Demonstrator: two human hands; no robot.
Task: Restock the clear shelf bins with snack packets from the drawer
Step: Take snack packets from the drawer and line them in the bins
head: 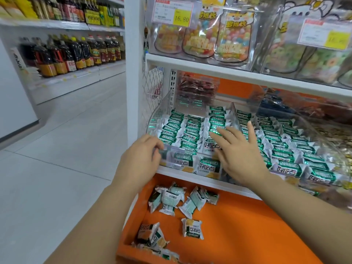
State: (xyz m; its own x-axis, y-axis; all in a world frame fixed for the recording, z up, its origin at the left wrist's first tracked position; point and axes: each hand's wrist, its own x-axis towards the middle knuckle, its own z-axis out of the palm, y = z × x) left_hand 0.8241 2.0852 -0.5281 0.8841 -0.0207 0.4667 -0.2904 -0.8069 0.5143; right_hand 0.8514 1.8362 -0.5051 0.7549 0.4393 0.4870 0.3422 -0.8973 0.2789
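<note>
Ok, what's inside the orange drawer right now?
Loose packets lie scattered on the bare orange floor of the drawer. The drawer's back is hidden under the shelf.

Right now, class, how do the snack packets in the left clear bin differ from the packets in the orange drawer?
The bin packets stand in neat, tight rows; the drawer packets lie loose and scattered. The bin packets are many and fill the bin; the drawer packets are few, leaving much of the drawer bare. Both look like the same green-and-white wrapped snack.
</note>
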